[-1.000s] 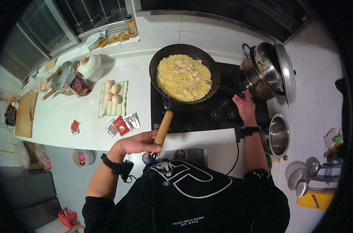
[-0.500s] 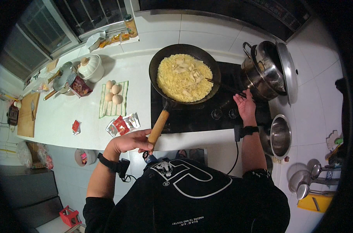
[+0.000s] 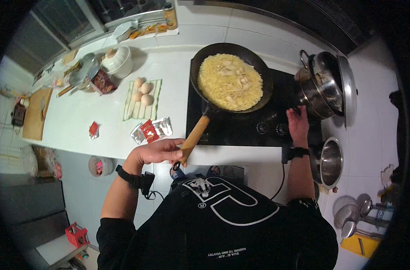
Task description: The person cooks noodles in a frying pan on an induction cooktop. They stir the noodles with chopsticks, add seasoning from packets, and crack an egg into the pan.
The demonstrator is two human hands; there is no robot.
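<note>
My left hand [image 3: 162, 151] is closed round the wooden handle [image 3: 195, 138] of a dark frying pan [image 3: 267, 85] on the hob. In the pan lies a wide layer of yellow noodles [image 3: 218, 90], with paler flat strips [image 3: 243, 83] on top. To the right of the pan, my right hand [image 3: 298, 127] is raised over the hob, its fingers bent near the steel pot. Dark chopsticks showed in this hand a moment ago; now they barely stand out against the black hob, and their tips are not visible in the noodles.
The black hob [image 3: 241, 130] also bears a steel pot [image 3: 313, 92], with a big lid [image 3: 347, 92] leaning beside it. Several eggs [image 3: 146, 100] rest on a striped cloth [image 3: 132, 112], near opened sachets [image 3: 149, 130]. A steel bowl [image 3: 331, 163] stands at right.
The whole view has shifted, so most things sit farther right. The chopsticks, earlier reaching into the noodles, have come away from them. My left hand keeps its grip on the handle.
</note>
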